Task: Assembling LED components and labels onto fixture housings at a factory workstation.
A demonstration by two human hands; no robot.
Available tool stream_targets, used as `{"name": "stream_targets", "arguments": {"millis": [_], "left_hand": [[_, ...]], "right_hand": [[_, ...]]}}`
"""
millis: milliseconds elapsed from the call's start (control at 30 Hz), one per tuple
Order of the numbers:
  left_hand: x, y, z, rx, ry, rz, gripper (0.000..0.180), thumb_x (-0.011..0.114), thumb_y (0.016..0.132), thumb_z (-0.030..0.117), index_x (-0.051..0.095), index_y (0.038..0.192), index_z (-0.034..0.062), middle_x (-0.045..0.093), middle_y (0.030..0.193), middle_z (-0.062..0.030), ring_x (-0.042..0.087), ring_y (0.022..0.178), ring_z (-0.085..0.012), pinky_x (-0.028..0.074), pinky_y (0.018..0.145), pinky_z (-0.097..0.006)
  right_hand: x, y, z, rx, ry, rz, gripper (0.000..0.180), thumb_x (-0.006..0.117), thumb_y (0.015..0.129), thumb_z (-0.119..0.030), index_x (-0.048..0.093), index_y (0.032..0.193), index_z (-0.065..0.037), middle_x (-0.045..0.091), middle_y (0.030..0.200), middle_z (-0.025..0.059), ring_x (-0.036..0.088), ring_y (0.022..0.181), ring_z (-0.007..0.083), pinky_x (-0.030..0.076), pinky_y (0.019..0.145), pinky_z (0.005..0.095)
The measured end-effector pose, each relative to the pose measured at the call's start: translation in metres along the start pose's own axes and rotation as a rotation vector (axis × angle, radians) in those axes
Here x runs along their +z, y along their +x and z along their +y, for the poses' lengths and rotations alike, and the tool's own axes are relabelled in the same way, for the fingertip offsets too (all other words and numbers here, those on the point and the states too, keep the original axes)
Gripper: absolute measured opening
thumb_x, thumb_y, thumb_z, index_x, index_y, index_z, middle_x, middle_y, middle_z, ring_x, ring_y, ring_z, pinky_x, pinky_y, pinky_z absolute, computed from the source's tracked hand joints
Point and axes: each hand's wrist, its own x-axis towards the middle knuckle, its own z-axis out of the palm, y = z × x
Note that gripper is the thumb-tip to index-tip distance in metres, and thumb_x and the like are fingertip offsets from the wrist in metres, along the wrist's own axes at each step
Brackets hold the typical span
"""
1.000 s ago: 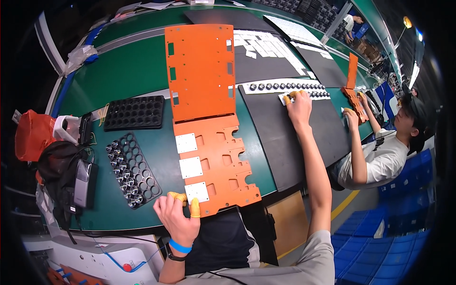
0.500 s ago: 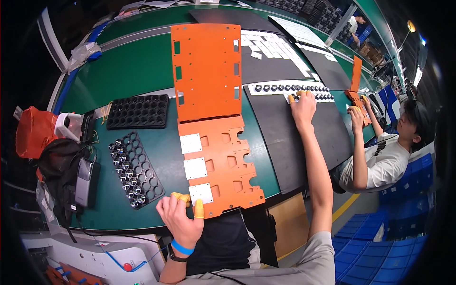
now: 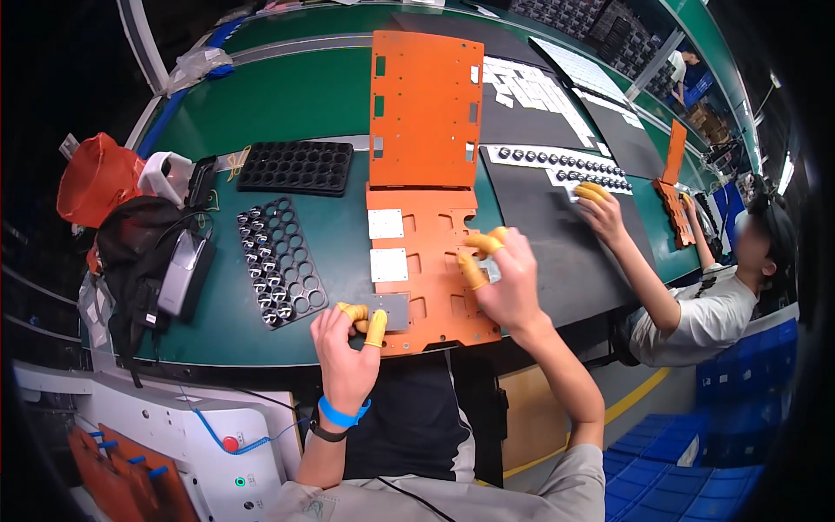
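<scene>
An orange hinged fixture [image 3: 435, 335] lies on the bench before me, its lid [image 3: 426, 104] raised at the far side. Two white square plates [image 3: 385, 224] rest along the left of its base. A third square plate [image 3: 391, 311], grey in this light, is at the near left corner. My left hand [image 3: 346, 352], in yellow finger cots, is closed on that plate's left edge, thumb on top. Over the right side of the base is my right hand [image 3: 509, 283], fingers curled. A small pale piece shows between them; its kind is unclear.
To the left stand a black tray of round parts [image 3: 277, 278], another black tray [image 3: 294, 168] and a power bank [image 3: 183, 274]. At right, a white strip of black round parts [image 3: 557, 165] lies on a dark mat. A co-worker's hand [image 3: 600, 209] reaches over it.
My right hand has come back from the strip of round parts to the fixture. The near plate has turned from white to grey at my left hand. A co-worker's hand has reached toward the strip.
</scene>
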Motion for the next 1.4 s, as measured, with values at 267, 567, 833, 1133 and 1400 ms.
{"name": "stream_targets", "arguments": {"millis": [267,567,833,1133,1400], "left_hand": [[-0.012,-0.031,-0.004,-0.037,-0.321,0.220,0.014,0.070,0.088,0.008,0.063,0.095,-0.0014,0.053,0.083,-0.0070,0.047,0.077,-0.0220,0.040,0.073,-0.034],[-0.027,-0.043,0.006,0.000,-0.500,0.264,0.012,0.068,0.089,0.005,0.061,0.094,-0.0038,0.053,0.083,-0.0054,0.048,0.075,-0.0159,0.041,0.071,-0.028],[-0.036,-0.047,0.001,0.008,-0.555,0.218,0.014,0.067,0.090,0.006,0.058,0.092,-0.0039,0.052,0.081,-0.0038,0.045,0.075,-0.0133,0.041,0.071,-0.027],[-0.022,-0.042,-0.003,-0.022,-0.564,0.193,0.015,0.068,0.092,0.008,0.060,0.095,-0.0043,0.057,0.083,-0.0027,0.048,0.077,-0.0123,0.043,0.074,-0.027],[-0.017,-0.040,-0.011,-0.043,-0.591,0.254,0.017,0.068,0.092,0.009,0.063,0.102,-0.0046,0.061,0.088,-0.0027,0.051,0.080,-0.0114,0.044,0.078,-0.026]], "right_hand": [[0.050,0.035,-0.076,0.231,-0.288,-0.470,0.054,0.079,0.073,-0.052,0.069,0.067,0.000,0.065,0.074,0.0159,0.066,0.069,0.0283,0.052,0.057,0.0394],[0.044,0.065,-0.082,0.473,-0.201,-0.665,0.044,0.074,0.077,-0.046,0.072,0.070,-0.003,0.070,0.067,0.0128,0.072,0.067,0.0248,0.054,0.061,0.0358],[-0.028,0.003,-0.005,0.862,1.057,-0.338,0.037,0.062,0.098,-0.027,0.059,0.113,0.007,0.069,0.085,0.0177,0.073,0.075,0.0235,0.062,0.069,0.0314],[-0.051,-0.049,0.097,0.917,0.126,-0.132,0.030,0.054,0.098,-0.019,0.070,0.096,0.007,0.069,0.074,0.0103,0.063,0.069,0.0124,0.047,0.057,0.0335],[-0.052,-0.059,0.121,0.716,-0.369,0.152,0.028,0.065,0.095,-0.025,0.069,0.103,0.001,0.066,0.104,0.0160,0.062,0.100,0.0331,0.049,0.086,0.0432]]}}
